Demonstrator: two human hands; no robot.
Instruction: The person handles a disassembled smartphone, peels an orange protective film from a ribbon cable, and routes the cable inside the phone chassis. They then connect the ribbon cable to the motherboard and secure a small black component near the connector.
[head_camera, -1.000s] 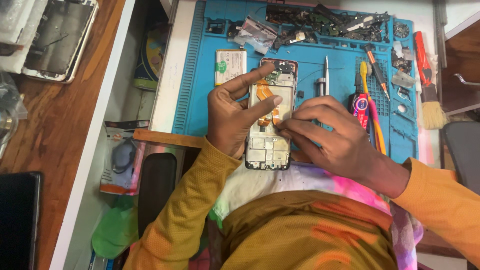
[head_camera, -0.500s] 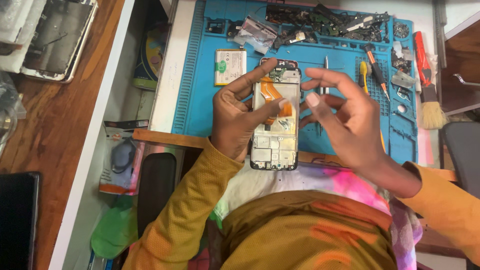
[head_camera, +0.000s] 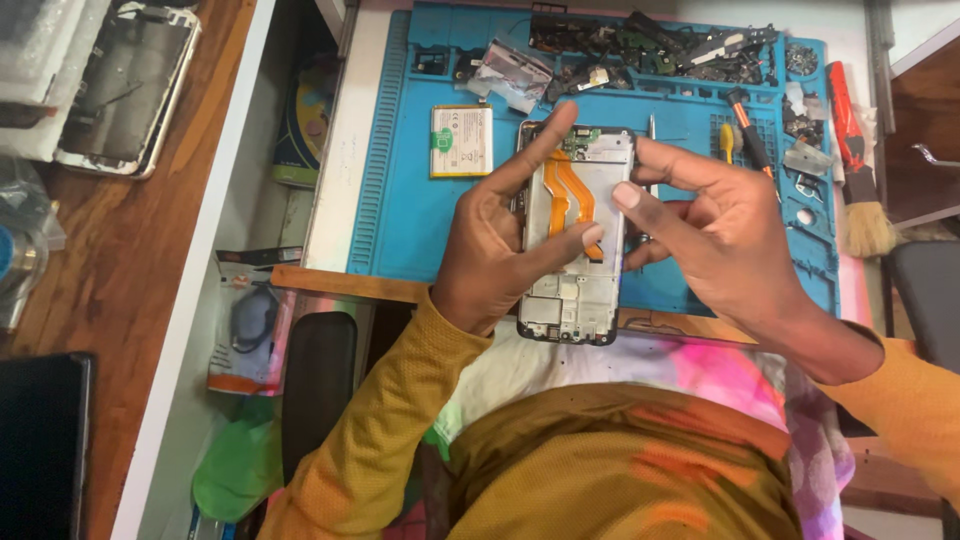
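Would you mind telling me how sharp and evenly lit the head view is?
Head view: even, soft light; the phone and both hands, left and right, are sharp; the blue mat shows no glare; the dark lower left corner lacks detail.
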